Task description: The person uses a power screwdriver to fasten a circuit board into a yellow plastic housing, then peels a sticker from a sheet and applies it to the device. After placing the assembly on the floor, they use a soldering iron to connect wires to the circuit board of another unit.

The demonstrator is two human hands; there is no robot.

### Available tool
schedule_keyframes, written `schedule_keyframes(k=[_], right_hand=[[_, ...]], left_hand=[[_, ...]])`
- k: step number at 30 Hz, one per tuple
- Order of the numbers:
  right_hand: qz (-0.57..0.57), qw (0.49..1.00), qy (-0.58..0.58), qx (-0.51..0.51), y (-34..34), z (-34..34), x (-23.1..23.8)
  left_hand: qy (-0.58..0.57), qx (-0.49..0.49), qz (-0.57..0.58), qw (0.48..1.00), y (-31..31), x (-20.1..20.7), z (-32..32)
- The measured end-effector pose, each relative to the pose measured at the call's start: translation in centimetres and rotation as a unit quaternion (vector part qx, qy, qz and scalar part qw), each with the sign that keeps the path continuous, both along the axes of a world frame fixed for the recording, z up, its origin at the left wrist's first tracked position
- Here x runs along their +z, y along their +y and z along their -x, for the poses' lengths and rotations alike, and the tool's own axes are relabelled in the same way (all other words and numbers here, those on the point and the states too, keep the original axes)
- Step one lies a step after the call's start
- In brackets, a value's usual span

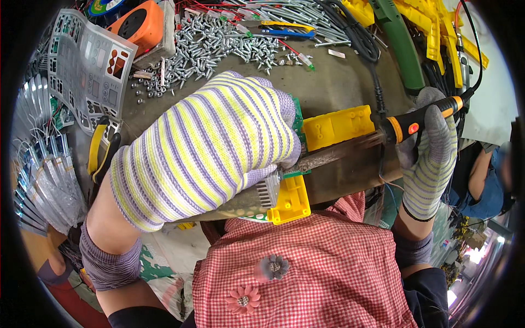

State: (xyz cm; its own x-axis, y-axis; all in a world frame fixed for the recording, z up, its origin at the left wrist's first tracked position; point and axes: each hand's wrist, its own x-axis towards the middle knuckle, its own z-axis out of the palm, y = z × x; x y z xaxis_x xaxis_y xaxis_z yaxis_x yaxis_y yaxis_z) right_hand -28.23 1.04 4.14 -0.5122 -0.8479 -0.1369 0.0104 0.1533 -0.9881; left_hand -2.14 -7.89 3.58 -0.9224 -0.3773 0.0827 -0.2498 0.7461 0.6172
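My left hand (213,142), in a striped yellow and purple knit glove, is closed over a green circuit board (298,112); its palm hides most of it. A silver finned heat sink (268,191) shows below the fingers. Yellow plastic casing pieces lie around the board: one casing half (339,128) to its right, another casing piece (292,202) at the table's near edge. Gripped by my gloved right hand (432,156) is a soldering iron (402,129) with a black and orange handle. Its thick dark shaft points left, the tip against or very near the board beside my left fingertips.
Loose screws (210,46) are heaped at the back, with a blue and yellow knife (287,30) behind. A green-handled tool (399,46) and yellow plastic parts (426,22) lie back right. Yellow-handled pliers (99,145) and a grey printed sheet (90,71) sit left. Another person (481,175) is at right.
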Motion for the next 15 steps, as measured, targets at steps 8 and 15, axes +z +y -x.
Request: schedule_keyframes(k=[8,15], right_hand=[[0.007,0.998,0.058,-0.021,0.1,0.4,-0.2],[0.020,0.998,0.038,-0.051,-0.1,0.8,-0.4]], left_hand=[[-0.054,-0.011,0.063,0.996,0.3,1.8,1.2],[0.009,-0.006,0.076,0.997,0.2,-0.6,0.4]])
